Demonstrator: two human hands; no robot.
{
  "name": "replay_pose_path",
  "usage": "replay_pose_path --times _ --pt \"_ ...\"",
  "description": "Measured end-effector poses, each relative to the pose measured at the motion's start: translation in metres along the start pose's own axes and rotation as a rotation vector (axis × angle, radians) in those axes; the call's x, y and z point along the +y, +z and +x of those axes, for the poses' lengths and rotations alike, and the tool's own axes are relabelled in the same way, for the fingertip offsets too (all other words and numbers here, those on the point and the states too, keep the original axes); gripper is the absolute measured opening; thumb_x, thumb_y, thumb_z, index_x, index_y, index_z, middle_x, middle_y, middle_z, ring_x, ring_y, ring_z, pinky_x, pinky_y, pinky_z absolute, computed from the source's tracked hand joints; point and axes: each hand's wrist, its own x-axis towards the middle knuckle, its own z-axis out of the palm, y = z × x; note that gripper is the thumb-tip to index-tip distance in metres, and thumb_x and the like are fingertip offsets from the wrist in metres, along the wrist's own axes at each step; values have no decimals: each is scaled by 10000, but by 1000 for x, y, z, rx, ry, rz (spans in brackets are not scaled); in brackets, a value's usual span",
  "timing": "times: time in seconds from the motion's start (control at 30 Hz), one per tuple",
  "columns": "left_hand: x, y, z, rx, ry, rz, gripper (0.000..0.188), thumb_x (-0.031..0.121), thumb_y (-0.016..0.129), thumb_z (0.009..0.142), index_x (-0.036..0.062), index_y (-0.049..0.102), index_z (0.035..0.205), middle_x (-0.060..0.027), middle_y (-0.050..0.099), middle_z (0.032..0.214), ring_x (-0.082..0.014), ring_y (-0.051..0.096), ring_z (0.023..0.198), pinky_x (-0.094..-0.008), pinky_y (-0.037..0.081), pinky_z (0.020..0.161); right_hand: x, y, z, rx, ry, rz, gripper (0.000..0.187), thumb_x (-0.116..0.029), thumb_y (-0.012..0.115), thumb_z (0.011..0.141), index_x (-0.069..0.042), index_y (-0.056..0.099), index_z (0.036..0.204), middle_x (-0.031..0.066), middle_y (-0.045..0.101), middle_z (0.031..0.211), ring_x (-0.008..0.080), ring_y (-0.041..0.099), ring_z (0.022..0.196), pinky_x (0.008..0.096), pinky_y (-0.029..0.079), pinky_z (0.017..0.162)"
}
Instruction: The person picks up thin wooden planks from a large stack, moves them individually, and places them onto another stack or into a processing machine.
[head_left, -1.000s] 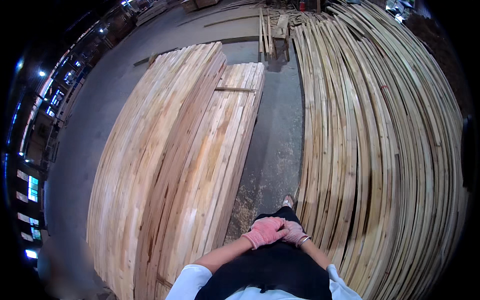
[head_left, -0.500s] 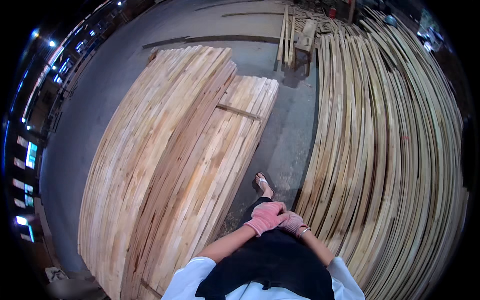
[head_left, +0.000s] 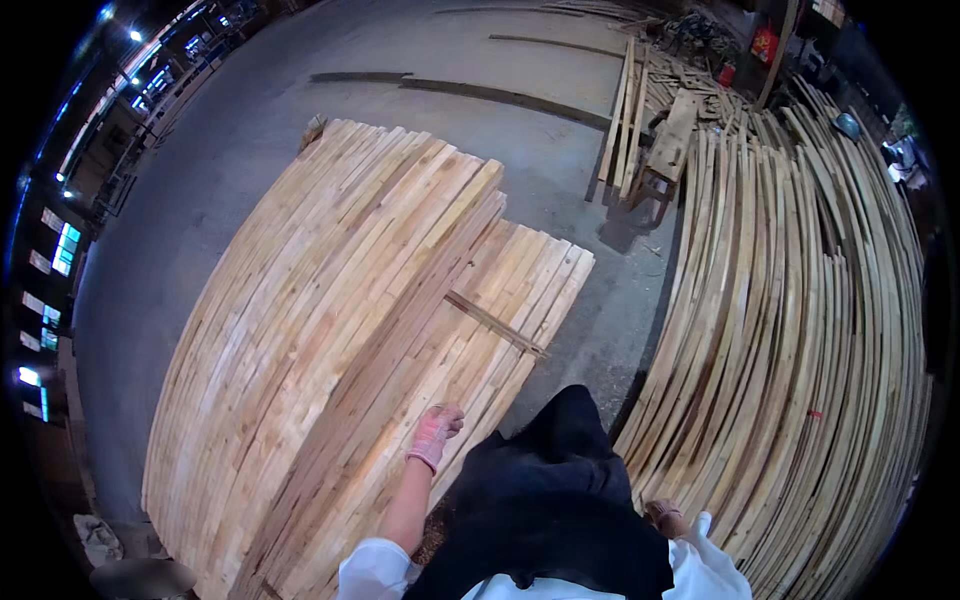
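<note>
My left hand [head_left: 437,430], in a pink knit glove, is over the lower layer of the left stack of pale planks [head_left: 290,300]. Its fingers are curled in and nothing shows in them; whether it touches the wood is unclear. My right hand [head_left: 664,516] is low at my right side, close to the long stack of thin wooden strips [head_left: 760,330]. Its fingers are blurred and partly hidden, so their state does not show. A thin wooden crosspiece [head_left: 497,324] lies across the lower planks, ahead of my left hand.
A narrow strip of concrete floor [head_left: 620,310] runs between the two stacks. Beyond it stand a small wooden bench [head_left: 668,150] and a few leaning battens [head_left: 624,115]. Long dark boards [head_left: 500,97] lie on the floor farther off. Scrap wood is heaped at the back right.
My hands were together in front of me and have parted: the left moved out over the planks, the right dropped back to my right side. My view has shifted, and my foot is now hidden.
</note>
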Motion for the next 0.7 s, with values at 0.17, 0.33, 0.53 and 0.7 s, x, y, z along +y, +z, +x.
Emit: replay_pose_path --times 0.17,0.33,0.53,0.7 --pt "60 40 55 332 30 -124 227 211 653 857 27 587 974 -44 598 781 -104 526 620 -217 431 533 45 -21 132 -282 -167 -124 179 -287 625 767 -143 692 852 84 699 872 273 667 758 406 514 618" --pt "51 -8 148 398 41 -581 267 257 653 859 39 595 1002 -43 600 864 -167 564 711 -303 495 643 29 -327 284 -47 -255 -261 211 -250 598 797 -130 689 944 99 695 958 283 669 883 396 536 721" --pt "146 32 205 776 10 -890 743 599 477 876 76 324 1381 -130 539 1163 -286 530 1083 -508 443 900 -95 -628 506 80 -83 1520 316 -345 619 849 -43 593 763 46 548 662 146 538 585 294 454 539" --pt "207 44 254 943 -40 -1021 650 610 428 895 54 403 1231 -136 584 1043 -308 595 938 -515 485 861 -195 -746 627 69 -80 1509 348 -433 648 816 -94 621 894 8 580 792 119 498 661 283 411 575"
